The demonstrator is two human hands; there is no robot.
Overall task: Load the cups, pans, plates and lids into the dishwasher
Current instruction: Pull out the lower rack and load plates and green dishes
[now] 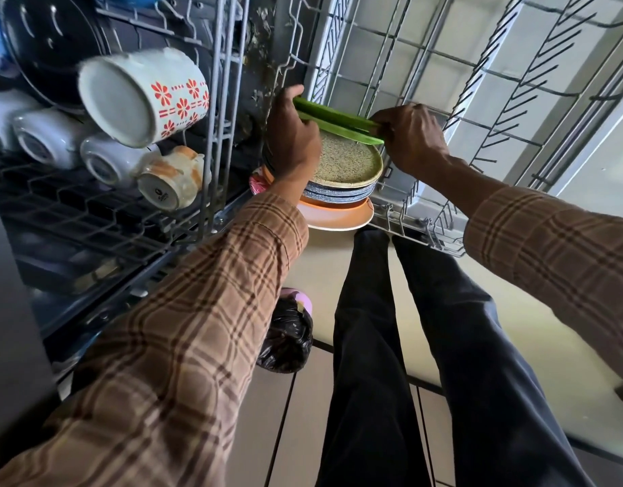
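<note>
So both hands are lifting the green plates off the stack, landmark for everything here. Looks like two green ones held together, hovering just above the stack, lying nearly flat with the long axis running from left hand to right hand. Left grip is wrapping the far-left edge, thumb up over the rim; right grip is pinching the opposite edge, fingers curled on it. So the plates are sitting right between the two grips, each hand about equally close.

The lower rack with its tines is spreading out right of and beyond the stack, so I'm guessing the plates need tipping up on edge and sliding rightward into a slot. Right hand is nearer those tines. Mugs and a pan are already sitting in the upper rack, left of the stack.
</note>
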